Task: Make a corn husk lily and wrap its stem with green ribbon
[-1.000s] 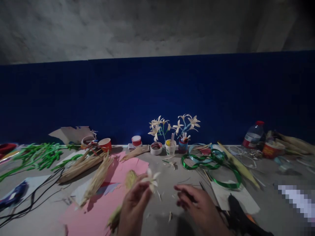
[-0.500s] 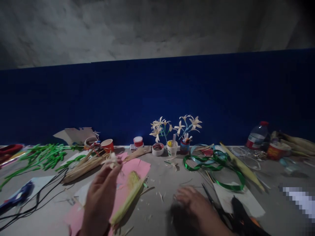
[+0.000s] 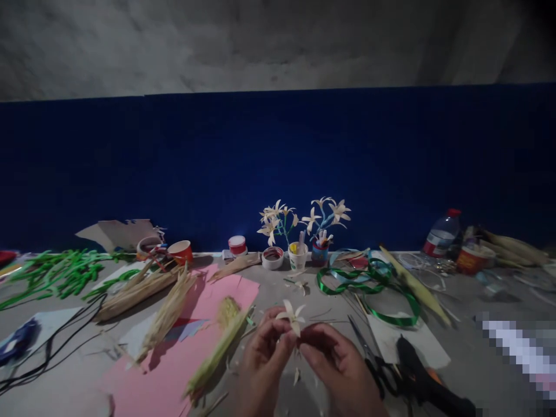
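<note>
A small cream flower (image 3: 292, 315) with pointed petals is pinched between the fingertips of my left hand (image 3: 267, 350), low in the middle of the view. The fingers of my right hand (image 3: 333, 358) are closed against the flower's base from the other side, so both hands grip it. Its underside is hidden by my fingers. Just left of my left hand lies a pale green corn husk (image 3: 217, 347) on pink paper (image 3: 143, 370). Close to my right hand are black-handled scissors (image 3: 377, 362) and a black tool (image 3: 421, 373) with an orange part.
Two bunches of similar flowers (image 3: 273, 220) stand at the back by a white cup (image 3: 297, 258). Green ribbon (image 3: 403, 319) curls at right, with a bottle (image 3: 441, 234) behind. Dry husks (image 3: 169, 313), green stems (image 3: 69, 272) and a blue tool (image 3: 19, 339) with black cords lie left.
My left hand has brought the flower from the left to the middle, lower down. My right hand has come off the tabletop area and closed on the flower beside it.
</note>
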Demonstrator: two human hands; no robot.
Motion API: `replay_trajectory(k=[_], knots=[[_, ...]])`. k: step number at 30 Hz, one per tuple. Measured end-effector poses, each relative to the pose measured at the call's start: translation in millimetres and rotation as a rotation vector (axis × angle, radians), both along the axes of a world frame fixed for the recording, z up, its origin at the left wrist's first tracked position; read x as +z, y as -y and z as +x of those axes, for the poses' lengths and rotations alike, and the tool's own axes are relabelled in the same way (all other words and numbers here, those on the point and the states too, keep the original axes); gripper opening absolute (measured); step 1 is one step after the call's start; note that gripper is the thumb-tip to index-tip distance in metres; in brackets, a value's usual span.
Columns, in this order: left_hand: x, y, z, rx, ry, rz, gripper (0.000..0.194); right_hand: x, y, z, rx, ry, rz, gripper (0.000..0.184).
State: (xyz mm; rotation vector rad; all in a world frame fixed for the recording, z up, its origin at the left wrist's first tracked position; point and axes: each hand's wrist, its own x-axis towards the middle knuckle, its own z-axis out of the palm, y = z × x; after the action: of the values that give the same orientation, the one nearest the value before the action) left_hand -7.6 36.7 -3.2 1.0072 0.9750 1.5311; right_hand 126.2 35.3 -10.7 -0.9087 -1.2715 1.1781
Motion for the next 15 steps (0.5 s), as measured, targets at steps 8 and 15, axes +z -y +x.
replay_trajectory(k=[8, 15], knots=[[-2.1, -1, 21, -0.081, 0.162, -0.042, 0.022, -5.9, 2, 5, 0.067, -0.251, -0.204, 0.024], [-3.4, 7, 29, -0.053, 0.230, -0.074, 0.023, -6.9, 7, 6, 0.122, -0.485, -0.332, 0.024]])
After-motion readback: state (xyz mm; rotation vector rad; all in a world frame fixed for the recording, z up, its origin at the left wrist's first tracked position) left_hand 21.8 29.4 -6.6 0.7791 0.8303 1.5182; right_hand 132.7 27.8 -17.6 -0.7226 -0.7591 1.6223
